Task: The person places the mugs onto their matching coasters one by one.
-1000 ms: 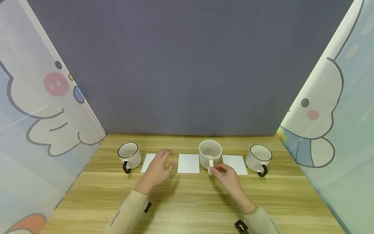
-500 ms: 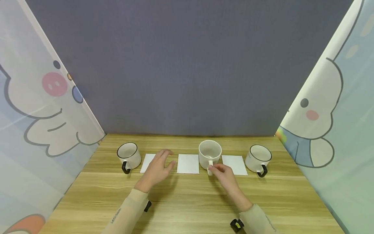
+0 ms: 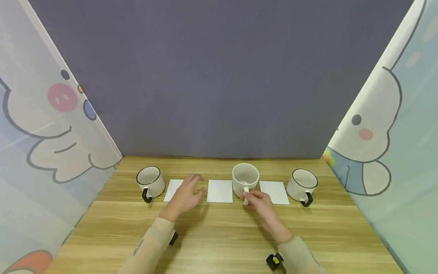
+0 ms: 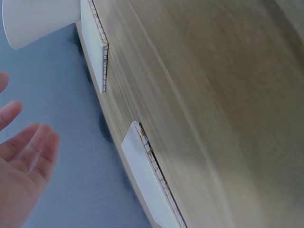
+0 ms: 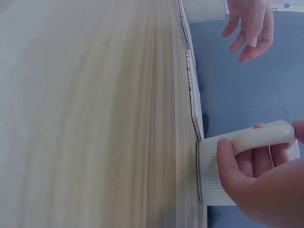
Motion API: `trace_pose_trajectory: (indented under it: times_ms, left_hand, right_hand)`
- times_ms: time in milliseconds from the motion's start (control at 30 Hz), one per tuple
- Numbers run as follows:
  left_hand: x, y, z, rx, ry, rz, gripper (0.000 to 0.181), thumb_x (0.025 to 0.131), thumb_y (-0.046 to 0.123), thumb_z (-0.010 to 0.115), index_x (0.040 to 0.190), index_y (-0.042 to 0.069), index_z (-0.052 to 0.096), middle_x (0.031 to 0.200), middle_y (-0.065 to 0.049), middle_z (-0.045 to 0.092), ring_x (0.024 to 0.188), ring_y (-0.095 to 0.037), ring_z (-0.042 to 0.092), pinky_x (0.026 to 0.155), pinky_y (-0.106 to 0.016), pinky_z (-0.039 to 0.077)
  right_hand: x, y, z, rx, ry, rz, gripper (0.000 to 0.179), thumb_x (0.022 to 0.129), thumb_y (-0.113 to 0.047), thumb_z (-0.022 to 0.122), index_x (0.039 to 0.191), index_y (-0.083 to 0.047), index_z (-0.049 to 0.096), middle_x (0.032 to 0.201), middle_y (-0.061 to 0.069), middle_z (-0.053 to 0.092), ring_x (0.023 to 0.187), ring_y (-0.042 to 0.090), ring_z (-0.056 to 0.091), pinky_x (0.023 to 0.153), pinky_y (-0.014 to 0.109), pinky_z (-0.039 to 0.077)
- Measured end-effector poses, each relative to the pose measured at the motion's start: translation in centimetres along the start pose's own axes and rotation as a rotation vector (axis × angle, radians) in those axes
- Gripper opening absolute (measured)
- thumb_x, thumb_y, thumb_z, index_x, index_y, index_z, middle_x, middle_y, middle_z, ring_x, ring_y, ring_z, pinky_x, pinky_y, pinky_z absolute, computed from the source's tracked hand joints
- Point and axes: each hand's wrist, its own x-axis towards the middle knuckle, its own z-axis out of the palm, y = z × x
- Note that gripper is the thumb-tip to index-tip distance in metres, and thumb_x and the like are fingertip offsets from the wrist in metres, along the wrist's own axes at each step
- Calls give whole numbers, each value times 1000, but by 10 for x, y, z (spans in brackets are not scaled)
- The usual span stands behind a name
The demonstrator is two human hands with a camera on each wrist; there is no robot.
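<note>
A plain white mug (image 3: 245, 177) stands upright between the middle and right white cardboard squares. My right hand (image 3: 261, 207) holds its handle (image 5: 263, 137); in the right wrist view the fingers reach through the loop, with the thumb along it. Over the left white square (image 3: 172, 189) hovers my left hand (image 3: 184, 196), partly hiding it. Its fingers are relaxed, and nothing is in them. In the left wrist view, this hand (image 4: 21, 166) is apart from the squares and the mug (image 4: 38, 19).
Black-rimmed white mugs with black handles stand at either end of the row, one left (image 3: 152, 186) and one right (image 3: 301, 186). A middle square (image 3: 220, 191) and a right square (image 3: 273, 192) lie on the wooden table (image 3: 219, 239). A grey panel (image 3: 219, 83) rises behind.
My right fingers have gone from pinching the mug's handle to a fuller grip round it, and the right forearm has shifted slightly left. The mug and left hand look almost unchanged.
</note>
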Motion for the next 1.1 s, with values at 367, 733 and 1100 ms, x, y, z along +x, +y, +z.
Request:
trace_pose_trajectory:
  times_ms: [367, 733, 1100]
  left_hand:
    - [9, 1, 1, 9, -47, 18, 32, 101, 21, 64, 129, 5, 60, 144, -14, 51, 136, -36, 46, 107, -56, 43]
    - [18, -5, 10, 24, -111, 49, 31, 101, 21, 63, 127, 4, 62, 141, -15, 53, 134, -35, 48, 106, -53, 44]
    - [24, -12, 16, 114, -179, 122, 27, 98, 22, 67, 119, 6, 65, 132, -6, 58, 126, -32, 54, 103, -50, 47]
  right_hand:
    - [2, -4, 4, -45, 13, 0, 25, 100, -14, 65, 87, 7, 68, 89, 12, 68, 87, 20, 63, 86, 47, 56]
    - [5, -4, 5, -60, 8, 0, 31, 102, -17, 62, 85, 8, 69, 82, 8, 66, 83, 19, 61, 85, 47, 57]
    - [6, -5, 6, -82, 3, 10, 33, 102, -21, 62, 81, 4, 69, 81, 7, 66, 85, 20, 63, 87, 46, 57]
